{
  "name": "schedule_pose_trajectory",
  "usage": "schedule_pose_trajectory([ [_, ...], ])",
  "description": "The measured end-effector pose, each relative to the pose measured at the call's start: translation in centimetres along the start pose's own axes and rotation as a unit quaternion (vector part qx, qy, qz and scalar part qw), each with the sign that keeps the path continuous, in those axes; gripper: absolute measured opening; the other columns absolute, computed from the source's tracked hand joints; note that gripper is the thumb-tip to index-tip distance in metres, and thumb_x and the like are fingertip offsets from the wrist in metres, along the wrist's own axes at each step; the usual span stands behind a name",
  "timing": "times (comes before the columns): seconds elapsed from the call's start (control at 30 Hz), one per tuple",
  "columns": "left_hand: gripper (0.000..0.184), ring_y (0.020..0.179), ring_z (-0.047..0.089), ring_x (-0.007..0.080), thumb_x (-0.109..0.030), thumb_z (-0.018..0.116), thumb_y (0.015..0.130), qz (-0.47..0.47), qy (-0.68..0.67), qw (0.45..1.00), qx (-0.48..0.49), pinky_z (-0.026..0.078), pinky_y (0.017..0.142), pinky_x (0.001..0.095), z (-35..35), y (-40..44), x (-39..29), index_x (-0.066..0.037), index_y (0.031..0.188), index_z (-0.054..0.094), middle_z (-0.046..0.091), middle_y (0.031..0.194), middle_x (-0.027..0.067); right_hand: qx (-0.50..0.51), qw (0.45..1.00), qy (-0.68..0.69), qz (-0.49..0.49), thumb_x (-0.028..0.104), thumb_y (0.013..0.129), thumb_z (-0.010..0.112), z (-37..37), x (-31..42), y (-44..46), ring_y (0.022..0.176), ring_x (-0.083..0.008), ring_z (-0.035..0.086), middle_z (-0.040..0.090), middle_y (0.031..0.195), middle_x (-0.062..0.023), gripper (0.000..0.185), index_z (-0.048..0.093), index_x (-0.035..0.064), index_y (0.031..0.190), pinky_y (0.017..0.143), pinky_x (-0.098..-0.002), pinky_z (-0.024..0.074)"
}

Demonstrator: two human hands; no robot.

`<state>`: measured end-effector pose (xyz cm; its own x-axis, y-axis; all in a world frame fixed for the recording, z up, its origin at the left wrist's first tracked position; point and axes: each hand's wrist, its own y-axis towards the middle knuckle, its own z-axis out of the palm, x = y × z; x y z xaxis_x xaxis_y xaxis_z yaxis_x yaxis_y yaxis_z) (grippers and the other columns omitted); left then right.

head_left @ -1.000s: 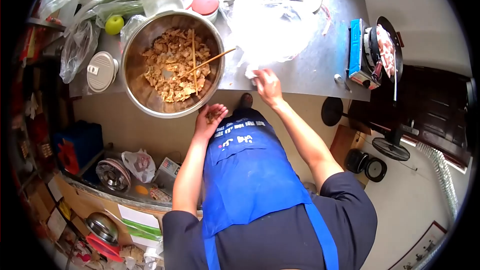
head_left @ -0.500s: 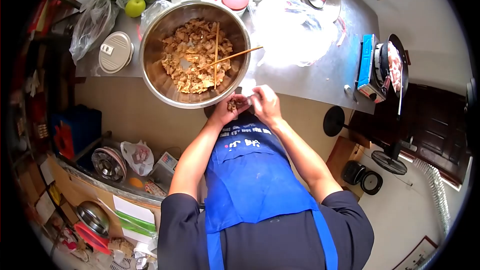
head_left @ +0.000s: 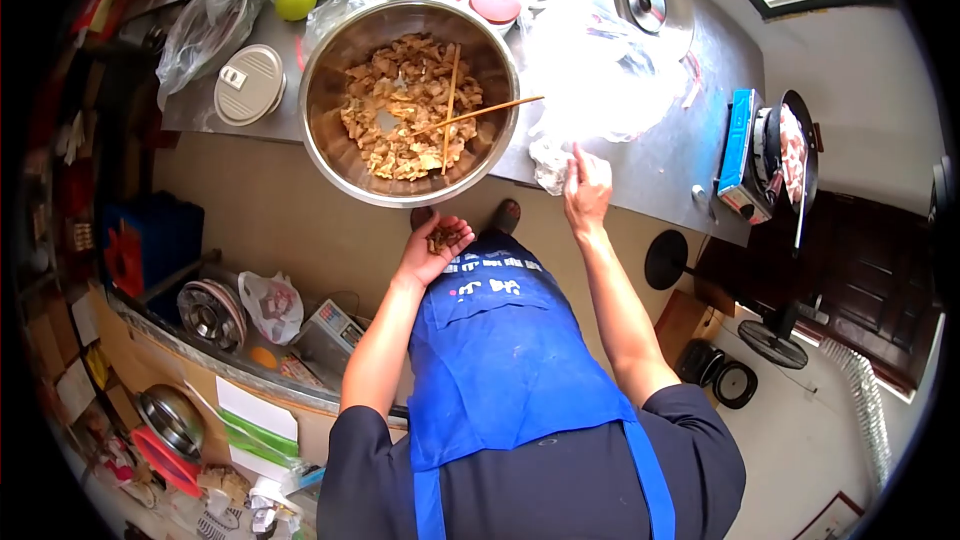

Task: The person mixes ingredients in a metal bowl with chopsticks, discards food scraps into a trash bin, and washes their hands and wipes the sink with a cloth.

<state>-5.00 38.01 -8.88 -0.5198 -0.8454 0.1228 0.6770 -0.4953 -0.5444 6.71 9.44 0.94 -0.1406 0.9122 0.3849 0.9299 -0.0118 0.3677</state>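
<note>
Small brown pieces [head_left: 441,239] lie in the cupped palm of my left hand [head_left: 430,252], just below the steel bowl's near rim. The large steel bowl [head_left: 322,145] holds chunks of brownish seasoned food [head_left: 400,115], with two wooden chopsticks [head_left: 490,109] crossed on them. At the table's front edge, my right hand [head_left: 588,187] has its fingers at a crumpled clear plastic bag [head_left: 550,162]; the index finger points forward and the others look curled. Whether the fingers pinch the plastic is hard to tell.
A lidded beige container [head_left: 250,85] and a green apple [head_left: 295,1] are left of the bowl. A metal lid [head_left: 645,2] lies at the back. On the right, a portable stove [head_left: 741,155] bears a pan [head_left: 812,155] with pinkish meat.
My right hand has moved away from my left hand, rightward to the plastic bag. My left hand has shifted slightly down and left, still cupping the brown pieces. The view has shifted.
</note>
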Motion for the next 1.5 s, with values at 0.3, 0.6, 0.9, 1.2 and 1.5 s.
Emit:
schedule_pose_trajectory([
  [0.3,0.031,0.103,0.069,0.0332,-0.025,0.062,0.100,0.054,-0.052,0.997,-0.017,0.054,0.101,0.0488,-1.4,-3.0,-1.3,0.004,0.098,0.071,0.072,0.104,0.0194,-0.044,0.998,0.048,0.018,-0.001,0.086,0.069,-1.7,-0.9,1.7,0.093,-0.0288,0.066,0.069,0.094,-0.0134,0.020,0.072,0.0038,0.106,0.083,-0.0362,0.0536],
  [0.6,0.031,0.102,0.068,0.0319,-0.027,0.059,0.101,0.159,-0.111,0.981,-0.008,0.053,0.100,0.0483,-4.4,-6.1,-5.0,0.002,0.096,0.069,0.072,0.101,0.0165,-0.018,0.993,0.070,0.098,0.006,0.083,0.077,-4.8,1.9,0.4,0.079,-0.0209,0.063,0.062,0.083,-0.0101,0.014,0.068,0.0014,0.093,0.060,-0.0337,0.0497],
  [0.9,0.024,0.096,0.071,0.0258,-0.019,0.057,0.103,0.325,-0.190,0.926,0.008,0.058,0.094,0.0432,-4.1,-10.8,-7.0,0.000,0.098,0.071,0.074,0.099,0.0126,-0.005,0.991,0.117,0.063,0.003,0.086,0.074,-6.5,4.4,4.5,0.058,-0.0162,0.055,0.060,0.075,-0.0073,0.006,0.070,0.0017,0.091,0.055,-0.0301,0.0455],
  [1.2,0.023,0.099,0.070,0.0263,-0.015,0.055,0.103,0.430,-0.205,0.879,0.006,0.056,0.097,0.0424,0.6,-15.0,-8.9,0.001,0.103,0.071,0.074,0.106,0.0147,0.005,0.976,0.215,-0.028,0.002,0.084,0.073,-4.0,9.6,11.8,0.054,-0.0151,0.055,0.063,0.075,-0.0063,0.005,0.071,0.0038,0.088,0.052,-0.0294,0.0445],
  [1.5,0.027,0.095,0.066,0.0245,-0.022,0.056,0.104,0.399,-0.190,0.897,0.030,0.057,0.092,0.0394,6.0,-15.0,-16.1,-0.001,0.095,0.071,0.072,0.098,0.0114,0.184,0.972,0.042,-0.139,0.019,0.086,0.072,1.7,18.0,13.0,0.069,-0.0298,0.064,0.057,0.080,-0.0093,0.013,0.066,0.0080,0.081,0.061,-0.0409,0.0523],
])
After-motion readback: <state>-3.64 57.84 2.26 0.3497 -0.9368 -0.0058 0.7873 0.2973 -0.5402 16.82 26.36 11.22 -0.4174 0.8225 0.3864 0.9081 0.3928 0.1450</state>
